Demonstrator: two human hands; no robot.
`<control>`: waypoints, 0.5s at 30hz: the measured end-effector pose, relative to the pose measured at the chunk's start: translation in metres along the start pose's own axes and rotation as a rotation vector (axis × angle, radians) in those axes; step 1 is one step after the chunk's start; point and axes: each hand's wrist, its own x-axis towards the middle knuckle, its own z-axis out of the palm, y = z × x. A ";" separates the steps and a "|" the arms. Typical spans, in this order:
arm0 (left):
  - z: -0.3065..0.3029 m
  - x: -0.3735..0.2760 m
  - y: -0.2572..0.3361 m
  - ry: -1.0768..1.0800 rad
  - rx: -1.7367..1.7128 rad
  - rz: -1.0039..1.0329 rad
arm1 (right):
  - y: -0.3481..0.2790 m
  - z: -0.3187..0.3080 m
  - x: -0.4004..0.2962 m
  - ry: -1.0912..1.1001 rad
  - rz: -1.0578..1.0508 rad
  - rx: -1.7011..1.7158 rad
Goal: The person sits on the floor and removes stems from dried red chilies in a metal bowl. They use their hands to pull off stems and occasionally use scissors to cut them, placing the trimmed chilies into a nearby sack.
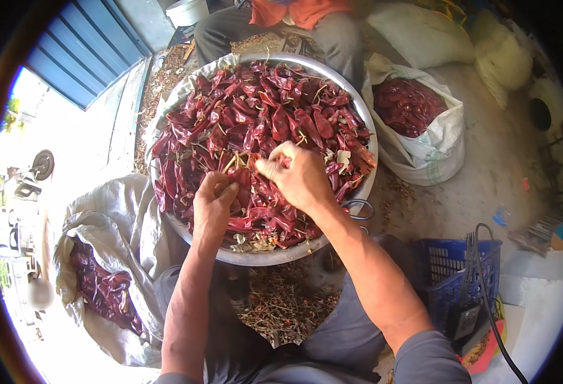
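A wide metal basin point(373, 144) heaped with dried red chili peppers point(281, 120) stands before me. Over its near half, my left hand point(212, 204) pinches a dried chili pepper point(239, 185) between thumb and fingers. My right hand point(295, 173) is just to the right and a little higher, its fingertips drawn together close to the pepper's stem end. Whether those fingers hold a stem or a bit of pepper is hard to see. Pale dry leaves and stem scraps point(248, 244) lie along the basin's near rim.
Open woven sacks of chilies stand at right point(435, 158) and lower left point(118, 211). Across the basin sits another person point(339, 38). A blue plastic crate point(464, 283) with a black cable point(488, 307) is by my right knee. Stem litter point(286, 302) covers the floor between my legs.
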 end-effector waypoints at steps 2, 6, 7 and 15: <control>0.002 -0.003 0.001 -0.026 -0.156 0.010 | 0.001 0.012 -0.005 -0.051 -0.083 -0.050; 0.014 -0.009 0.015 -0.097 -0.326 -0.037 | 0.000 0.027 -0.009 -0.113 -0.184 -0.039; 0.012 -0.008 0.017 -0.099 -0.350 -0.064 | -0.003 0.028 -0.009 -0.095 -0.232 -0.045; -0.004 0.000 0.020 -0.009 -0.189 0.002 | 0.004 0.037 -0.012 0.081 -0.614 -0.449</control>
